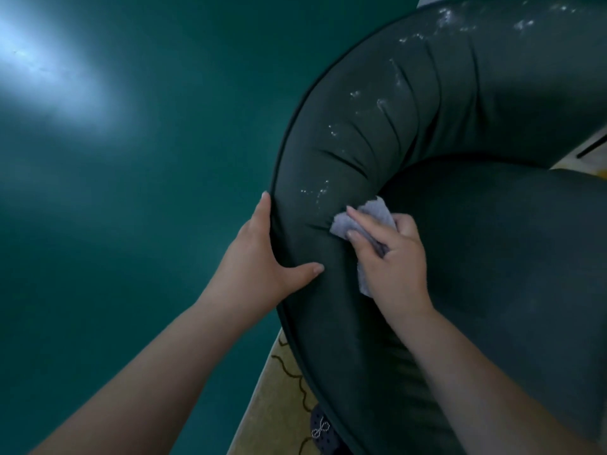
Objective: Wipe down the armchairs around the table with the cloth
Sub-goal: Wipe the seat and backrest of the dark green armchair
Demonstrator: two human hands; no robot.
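Observation:
A dark green armchair (pixel 453 103) with a curved padded backrest fills the right half of the head view, seen from above. Pale specks and streaks run along the top of the backrest. My left hand (pixel 262 257) grips the outer edge of the backrest, thumb on the inner face and fingers round the piped rim. My right hand (pixel 391 257) holds a small grey cloth (pixel 371 218) and presses it against the inner face of the backrest, just above the seat cushion (pixel 512 257).
A dark teal floor (pixel 131 192) with a bright light reflection at top left lies to the left of the chair. A beige rug with a brown wavy pattern (pixel 279 405) shows below the chair. A dark dotted slipper (pixel 323 431) peeks out at the bottom.

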